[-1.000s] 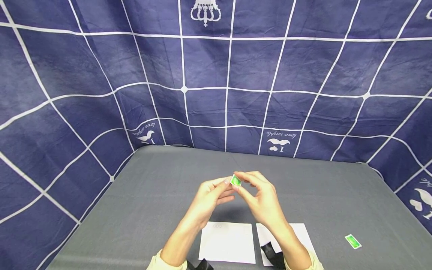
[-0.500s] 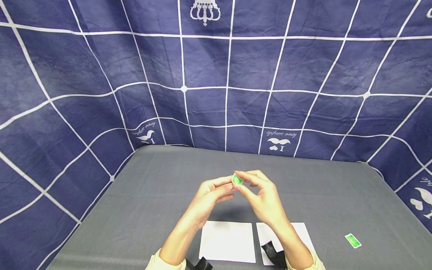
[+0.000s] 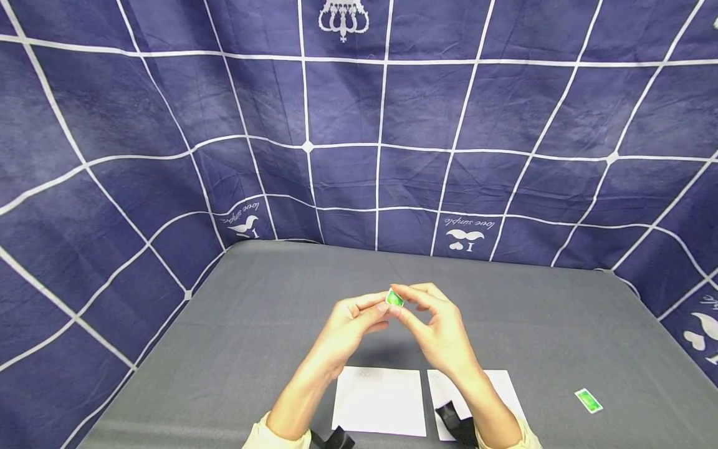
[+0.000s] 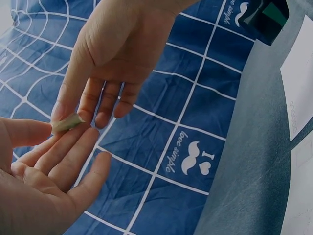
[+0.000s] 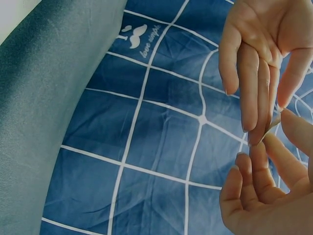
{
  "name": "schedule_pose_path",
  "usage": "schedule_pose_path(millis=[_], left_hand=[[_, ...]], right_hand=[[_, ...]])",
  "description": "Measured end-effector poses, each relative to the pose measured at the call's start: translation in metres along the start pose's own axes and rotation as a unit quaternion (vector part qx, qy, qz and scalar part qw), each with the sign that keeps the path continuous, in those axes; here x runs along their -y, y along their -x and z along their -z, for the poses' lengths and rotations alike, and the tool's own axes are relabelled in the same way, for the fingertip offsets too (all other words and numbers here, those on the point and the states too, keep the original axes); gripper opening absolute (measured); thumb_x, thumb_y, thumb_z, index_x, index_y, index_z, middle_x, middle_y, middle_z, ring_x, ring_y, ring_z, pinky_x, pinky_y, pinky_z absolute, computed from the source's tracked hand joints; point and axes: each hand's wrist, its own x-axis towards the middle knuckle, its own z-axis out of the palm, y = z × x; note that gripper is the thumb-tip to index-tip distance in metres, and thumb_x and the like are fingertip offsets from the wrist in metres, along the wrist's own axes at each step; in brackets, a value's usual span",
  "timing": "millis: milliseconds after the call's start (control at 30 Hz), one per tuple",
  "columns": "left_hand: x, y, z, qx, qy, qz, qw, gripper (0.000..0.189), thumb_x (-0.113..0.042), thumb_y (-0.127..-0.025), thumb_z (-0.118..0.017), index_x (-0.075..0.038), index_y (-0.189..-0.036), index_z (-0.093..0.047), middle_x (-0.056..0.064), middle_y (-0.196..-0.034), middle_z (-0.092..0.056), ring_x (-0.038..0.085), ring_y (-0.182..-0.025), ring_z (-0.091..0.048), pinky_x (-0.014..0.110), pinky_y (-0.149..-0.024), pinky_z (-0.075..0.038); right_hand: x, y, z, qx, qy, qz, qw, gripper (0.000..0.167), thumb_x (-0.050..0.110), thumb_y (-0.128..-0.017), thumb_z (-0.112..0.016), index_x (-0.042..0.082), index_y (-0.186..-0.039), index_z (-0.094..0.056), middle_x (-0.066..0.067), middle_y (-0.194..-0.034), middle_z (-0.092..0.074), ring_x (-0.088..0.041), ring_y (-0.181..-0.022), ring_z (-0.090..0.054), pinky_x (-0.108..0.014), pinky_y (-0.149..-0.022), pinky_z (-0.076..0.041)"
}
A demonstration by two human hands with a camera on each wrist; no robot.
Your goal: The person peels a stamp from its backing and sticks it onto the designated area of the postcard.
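Observation:
A small green stamp with a white border is held up between both hands, above the table. My left hand pinches its left side between thumb and fingers. From the right, the thumb and index finger of my right hand pinch its opposite edge. In the left wrist view the stamp looks slightly curved, its ends covered by fingertips. Edge-on in the right wrist view, the stamp appears as a thin pale strip.
Below the hands a white envelope lies on the grey table. Another envelope lies beside it, partly hidden by the right forearm. A second green stamp lies at the right. Behind hangs a blue cloth with white grid lines.
Both hands and the stamp have shifted slightly to the right. My left thumb has slid a little to the right and down along the stamp.

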Motion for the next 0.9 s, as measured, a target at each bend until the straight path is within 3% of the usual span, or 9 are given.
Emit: schedule_pose_path(millis=[433,700,800,900], left_hand=[[0.0008,0.0,-0.0019,-0.049,-0.071,0.007,0.9963,0.027,-0.007,-0.095,-0.056,0.01,-0.115,-0.063,0.018,-0.099,-0.069,0.027,-0.092,-0.068,0.039,-0.082,-0.051],[0.0008,0.0002,-0.0008,-0.071,-0.14,-0.028,0.9873,0.019,-0.005,-0.092,-0.059,0.008,-0.103,-0.067,0.015,-0.087,-0.07,0.023,-0.083,-0.068,0.036,-0.08,-0.052],[0.0025,-0.0005,-0.0004,-0.075,-0.159,-0.045,0.9834,0.017,-0.004,-0.092,-0.06,0.006,-0.102,-0.068,0.013,-0.086,-0.071,0.021,-0.082,-0.068,0.031,-0.077,-0.052],[0.0031,-0.0008,-0.0008,-0.082,-0.179,-0.064,0.9782,0.016,-0.006,-0.091,-0.062,0.004,-0.101,-0.07,0.01,-0.085,-0.071,0.022,-0.082,-0.069,0.027,-0.075,-0.052]], right_hand=[[-0.0019,0.0013,-0.0036,-0.016,0.037,0.035,0.9986,0.035,0.0,-0.076,-0.078,0.009,-0.11,-0.072,0.004,-0.1,-0.064,-0.014,-0.098,-0.06,-0.035,-0.077,-0.046],[-0.0027,0.0009,-0.0034,-0.013,0.059,0.044,0.9972,0.037,0.006,-0.075,-0.081,0.009,-0.11,-0.071,0.004,-0.1,-0.066,-0.013,-0.098,-0.059,-0.035,-0.083,-0.046],[-0.0037,0.0005,-0.0049,-0.023,0.085,0.075,0.9933,0.035,0.004,-0.073,-0.081,0.009,-0.106,-0.072,0.003,-0.098,-0.069,-0.014,-0.095,-0.061,-0.035,-0.079,-0.047],[-0.004,0.0011,-0.0067,-0.037,0.129,0.125,0.983,0.03,0.003,-0.072,-0.082,0.009,-0.1,-0.073,0.001,-0.095,-0.071,-0.018,-0.091,-0.063,-0.037,-0.076,-0.046]])
